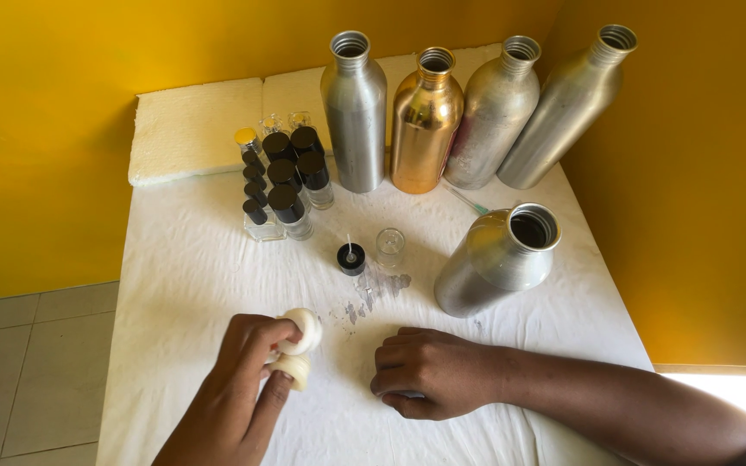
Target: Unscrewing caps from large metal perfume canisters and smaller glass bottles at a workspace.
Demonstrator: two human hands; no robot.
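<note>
Pinching two cream, rounded plastic caps (300, 345) between thumb and fingers, the left hand (239, 380) curls low over the white-clothed surface (183, 276). The right hand (429, 371) rests knuckles-up on the cloth, closed over something mostly hidden, its forearm angling in from the right.

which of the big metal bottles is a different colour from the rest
The gold bottle, second from left in the back row. The other four metal bottles, including the one nearest the right hand, are silver.
</note>
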